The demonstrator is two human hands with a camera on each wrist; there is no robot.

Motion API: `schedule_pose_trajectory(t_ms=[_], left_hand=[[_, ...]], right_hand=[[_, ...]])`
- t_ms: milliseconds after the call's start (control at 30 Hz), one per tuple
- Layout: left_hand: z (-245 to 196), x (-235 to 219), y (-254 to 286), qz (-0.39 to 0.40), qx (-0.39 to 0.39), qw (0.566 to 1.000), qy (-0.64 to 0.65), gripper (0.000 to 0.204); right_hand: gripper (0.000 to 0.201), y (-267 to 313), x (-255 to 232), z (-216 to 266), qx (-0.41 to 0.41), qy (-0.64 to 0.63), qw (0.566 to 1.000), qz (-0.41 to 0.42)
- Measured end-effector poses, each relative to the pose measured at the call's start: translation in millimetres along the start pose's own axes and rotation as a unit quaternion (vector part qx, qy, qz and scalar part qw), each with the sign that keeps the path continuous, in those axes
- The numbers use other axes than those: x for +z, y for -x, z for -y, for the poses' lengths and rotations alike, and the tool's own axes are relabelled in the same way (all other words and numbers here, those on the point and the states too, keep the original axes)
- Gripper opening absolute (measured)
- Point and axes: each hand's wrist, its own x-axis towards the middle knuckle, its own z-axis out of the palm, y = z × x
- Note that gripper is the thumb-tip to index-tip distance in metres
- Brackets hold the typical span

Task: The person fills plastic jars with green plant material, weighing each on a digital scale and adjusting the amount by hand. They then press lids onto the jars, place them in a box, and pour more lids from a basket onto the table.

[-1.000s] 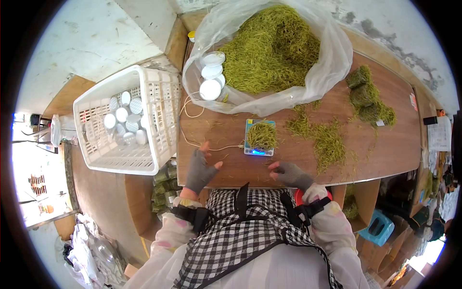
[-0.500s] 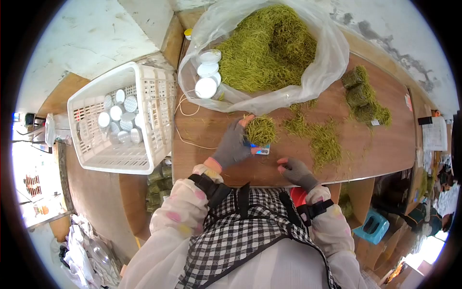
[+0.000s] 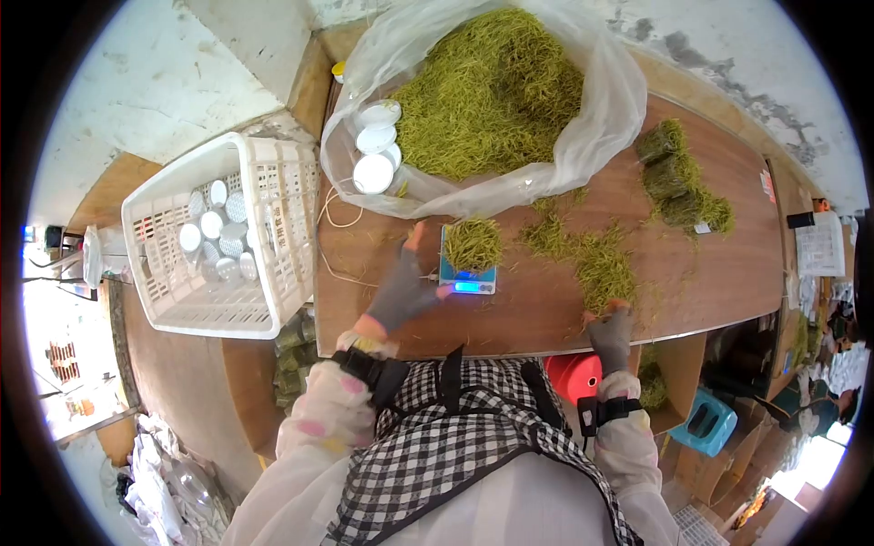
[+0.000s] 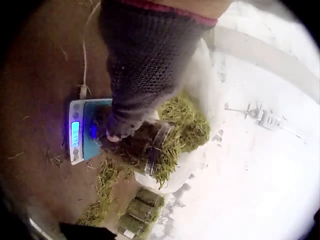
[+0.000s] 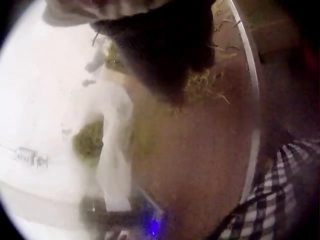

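A clear jar stuffed with green strands (image 3: 473, 244) (image 4: 160, 150) stands on the small blue-and-white scale (image 3: 487, 283) (image 4: 74, 152), whose display is lit. Beside its left edge, the gloved left hand (image 3: 402, 289) (image 4: 147, 62) has its thumb and fingers spread, the thumb close to the scale's front corner. The gloved right hand (image 3: 612, 337) (image 5: 165, 55) is at the near edge of the loose strands (image 3: 604, 268) on the table, its fingertips touching them. The right wrist view is blurred, and no grip on strands can be made out.
A large plastic bag (image 3: 612, 118) of green strands lies at the back, with white lids (image 3: 373, 173) at its left. A white basket (image 3: 264, 232) holding several lidded jars is on the left. Packed jars (image 3: 669, 173) lie at the back right. A cord runs left of the scale.
The left hand reached to the jar and then drew back left, leaving it on the scale. The right hand moved right to the loose strands.
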Motion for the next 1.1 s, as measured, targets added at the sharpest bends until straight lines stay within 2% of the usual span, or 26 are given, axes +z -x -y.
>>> schedule_pose_trajectory(t_ms=[33, 100, 167, 200, 233, 300, 333, 400, 433, 500, 533, 600, 633, 700, 733, 767, 800, 833, 900, 933, 1000, 1033, 1067, 1100], left_hand=[[5, -2, 8, 0.001, 0.003, 1.0, 0.001, 0.12], [15, -8, 28, -0.026, -0.034, 0.998, 0.034, 0.118], [37, -8, 49, -0.038, -0.055, 0.997, 0.045, 0.116], [39, -9, 55, -0.052, -0.08, 0.994, 0.054, 0.114], [42, -10, 62, -0.052, -0.079, 0.994, 0.055, 0.114], [33, -19, 71, -0.067, -0.156, 0.982, 0.082, 0.109], [35, -19, 75, -0.068, -0.156, 0.982, 0.081, 0.109], [35, -19, 78, -0.097, -0.159, 0.978, 0.089, 0.106], [35, -19, 80, -0.101, -0.16, 0.978, 0.088, 0.106], [26, -22, 84, -0.105, -0.177, 0.976, 0.069, 0.104], [23, -22, 85, -0.111, -0.18, 0.975, 0.069, 0.104], [19, -19, 88, -0.113, -0.167, 0.977, 0.064, 0.102], [19, -16, 88, -0.117, -0.17, 0.976, 0.064, 0.102], [19, -12, 84, -0.092, -0.148, 0.983, 0.049, 0.101], [20, -11, 83, -0.094, -0.151, 0.983, 0.048, 0.101], [14, -10, 77, -0.078, -0.098, 0.992, 0.006, 0.102], [6, -9, 70, -0.063, -0.045, 0.996, -0.035, 0.102], [-3, -9, 61, -0.067, -0.047, 0.996, -0.034, 0.102], [-30, -11, 42, -0.055, -0.022, 0.997, -0.043, 0.109], [-41, -10, 33, -0.056, -0.021, 0.997, -0.042, 0.109], [-58, -6, 15, -0.07, 0.026, 0.997, -0.024, 0.117], [-63, -2, 9, -0.071, 0.031, 0.997, -0.024, 0.117], [-66, 1, 4, -0.087, 0.086, 0.992, -0.033, 0.117], [-69, 3, 0, -0.103, 0.14, 0.984, -0.043, 0.117]], right_hand=[[0.081, -9, -2, -7, 0.001, 0.0, 1.0, -0.003], [0.114, -30, -7, -16, 0.116, 0.032, 0.992, -0.022], [0.122, -46, -18, -7, 0.12, 0.054, 0.991, -0.005], [0.13, -55, -21, 0, 0.122, 0.075, 0.99, 0.015], [0.13, -63, -19, 9, 0.122, 0.075, 0.99, 0.014], [0.133, -74, -11, 33, 0.135, 0.049, 0.989, 0.031], [0.133, -79, -9, 44, 0.134, 0.048, 0.989, 0.031], [0.122, -86, -13, 65, 0.048, 0.077, 0.993, 0.07], [0.122, -91, -12, 68, 0.045, 0.077, 0.994, 0.071], [0.095, -104, -3, 68, -0.066, 0.043, 0.994, 0.076], [0.095, -110, 3, 65, -0.073, 0.044, 0.993, 0.079], [0.064, -122, 15, 50, -0.157, 0.012, 0.987, 0.032], [0.064, -128, 16, 45, -0.16, 0.013, 0.986, 0.036], [0.046, -130, 16, 48, -0.166, 0.015, 0.986, 0.014], [0.046, -128, 17, 49, -0.168, 0.014, 0.986, 0.017], [0.041, -126, 15, 55, -0.161, -0.033, 0.986, 0.024], [0.037, -121, 7, 67, -0.154, -0.079, 0.984, 0.031], [0.037, -115, 0, 79, -0.158, -0.077, 0.984, 0.032], [0.03, -82, -20, 128, -0.147, -0.3, 0.937, 0.1], [0.03, -72, -16, 143, -0.148, -0.299, 0.937, 0.099], [0.027, -54, -8, 174, -0.29, -0.367, 0.883, 0.048], [0.028, -40, -8, 193, -0.33, -0.344, 0.879, 0.028], [0.029, -26, -10, 212, -0.369, -0.32, 0.872, 0.008], [0.029, -14, -8, 227, -0.371, -0.32, 0.872, 0.003]])
